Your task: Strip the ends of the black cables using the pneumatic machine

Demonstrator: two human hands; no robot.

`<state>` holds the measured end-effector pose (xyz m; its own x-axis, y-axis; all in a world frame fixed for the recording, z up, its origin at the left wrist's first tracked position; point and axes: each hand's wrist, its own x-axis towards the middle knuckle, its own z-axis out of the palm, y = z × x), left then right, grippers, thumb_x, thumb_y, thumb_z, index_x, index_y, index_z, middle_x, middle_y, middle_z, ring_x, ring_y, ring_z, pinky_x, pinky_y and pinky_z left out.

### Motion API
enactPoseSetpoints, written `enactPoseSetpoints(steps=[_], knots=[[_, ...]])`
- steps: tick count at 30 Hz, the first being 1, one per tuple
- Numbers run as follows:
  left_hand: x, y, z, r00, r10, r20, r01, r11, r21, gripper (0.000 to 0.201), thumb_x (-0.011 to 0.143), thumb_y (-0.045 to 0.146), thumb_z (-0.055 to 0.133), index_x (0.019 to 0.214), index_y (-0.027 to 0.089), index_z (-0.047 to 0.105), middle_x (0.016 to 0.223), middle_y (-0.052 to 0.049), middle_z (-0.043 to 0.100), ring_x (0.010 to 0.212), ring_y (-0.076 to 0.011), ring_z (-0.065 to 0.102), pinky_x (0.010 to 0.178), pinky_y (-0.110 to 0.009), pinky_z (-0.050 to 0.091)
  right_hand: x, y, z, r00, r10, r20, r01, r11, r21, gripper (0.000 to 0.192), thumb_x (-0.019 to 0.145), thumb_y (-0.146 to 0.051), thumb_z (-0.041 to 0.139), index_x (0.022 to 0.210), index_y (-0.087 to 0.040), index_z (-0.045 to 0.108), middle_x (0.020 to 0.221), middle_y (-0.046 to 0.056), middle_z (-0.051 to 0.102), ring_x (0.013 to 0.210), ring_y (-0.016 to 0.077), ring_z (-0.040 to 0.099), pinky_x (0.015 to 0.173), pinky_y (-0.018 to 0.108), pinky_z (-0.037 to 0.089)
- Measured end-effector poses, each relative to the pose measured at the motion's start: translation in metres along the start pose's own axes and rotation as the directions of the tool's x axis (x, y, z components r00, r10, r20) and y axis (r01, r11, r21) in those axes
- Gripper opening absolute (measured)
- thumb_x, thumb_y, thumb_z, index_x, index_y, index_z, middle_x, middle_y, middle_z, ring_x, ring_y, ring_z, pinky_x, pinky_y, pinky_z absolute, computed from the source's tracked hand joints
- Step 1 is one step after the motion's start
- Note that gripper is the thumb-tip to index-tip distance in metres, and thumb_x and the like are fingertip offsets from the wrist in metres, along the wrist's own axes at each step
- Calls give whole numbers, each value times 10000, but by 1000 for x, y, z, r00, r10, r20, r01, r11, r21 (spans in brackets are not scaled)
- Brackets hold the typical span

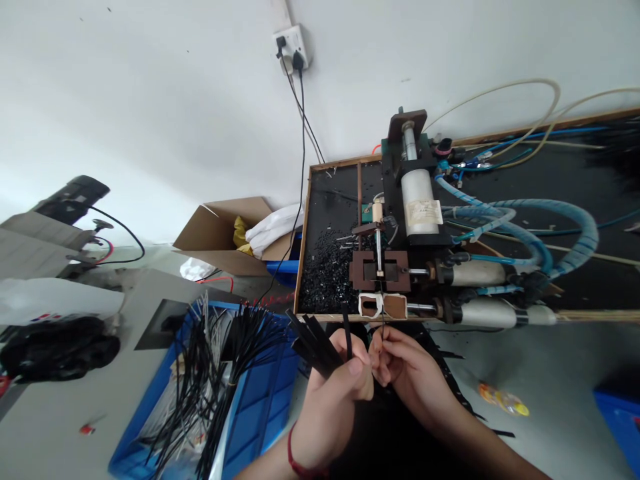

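Lower centre, we are gripping a bundle of black strips (315, 343) in our left hand (335, 393); our right hand (405, 373) is pinching one thin strip (383, 319) toward the pneumatic press (400, 267). Many strips are waiting in the blue bin (260, 407).

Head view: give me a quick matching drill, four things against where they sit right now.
Things:
1. bundle of black strips
2. cardboard box
3. blue bin
4. wall socket

Places:
A. high on the white wall
B. on the floor left of the machine board
C. in the left hand
D. lower left, holding loose black strips

Pairs: 1-C, 2-B, 3-D, 4-A
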<state>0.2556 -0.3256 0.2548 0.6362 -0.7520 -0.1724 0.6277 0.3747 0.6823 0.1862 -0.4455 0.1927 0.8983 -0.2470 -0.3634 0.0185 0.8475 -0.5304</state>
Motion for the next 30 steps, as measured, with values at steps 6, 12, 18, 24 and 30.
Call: enactPoseSetpoints(steps=[6, 12, 18, 24, 30], knots=[[-1, 0, 0, 1000, 5, -17, -5, 1000, -1, 94, 965, 276, 748, 916, 197, 740, 606, 92, 283, 519, -92, 223, 534, -257, 228, 1, 0, 0, 1000, 2, 0, -2, 1000, -1, 143, 845, -273, 789, 777, -149, 769, 670, 36, 710, 501, 123, 567, 533, 238, 444], [1, -1, 1, 1000, -13, -11, 13, 1000, -10, 95, 959, 276, 760, 914, 196, 736, 607, 92, 296, 517, -86, 225, 529, -250, 229, -3, 0, 0, 999, -42, 19, 43, 998, -49, 174, 887, -305, 766, 796, -156, 759, 667, 22, 682, 525, 127, 571, 559, 242, 438], [0, 0, 3, 999, -34, -19, 34, 999, -1, 126, 960, 291, 759, 908, 184, 716, 612, 83, 333, 530, -93, 230, 528, -251, 225, -12, 4, -5, 986, -131, 99, 152, 956, -250, 250, 973, -387, 736, 844, -174, 762, 658, -8, 618, 566, 147, 570, 582, 268, 427], [0, -2, 5, 996, -65, -67, 66, 998, 20, 192, 922, 311, 793, 884, 172, 667, 599, 93, 316, 524, -94, 218, 526, -260, 214, -18, -3, -5, 972, -182, 150, 229, 876, -425, 313, 1020, -406, 672, 790, -197, 715, 679, -4, 615, 594, 161, 561, 597, 291, 422], [-2, -11, 0, 996, -89, -30, 90, 996, 17, 215, 952, 355, 744, 872, 169, 673, 586, 95, 277, 509, -96, 175, 512, -256, 188, -25, -8, -10, 950, -256, 179, 312, 755, -576, 266, 1017, -302, 613, 780, -224, 705, 681, 6, 650, 637, 184, 585, 618, 303, 427]])
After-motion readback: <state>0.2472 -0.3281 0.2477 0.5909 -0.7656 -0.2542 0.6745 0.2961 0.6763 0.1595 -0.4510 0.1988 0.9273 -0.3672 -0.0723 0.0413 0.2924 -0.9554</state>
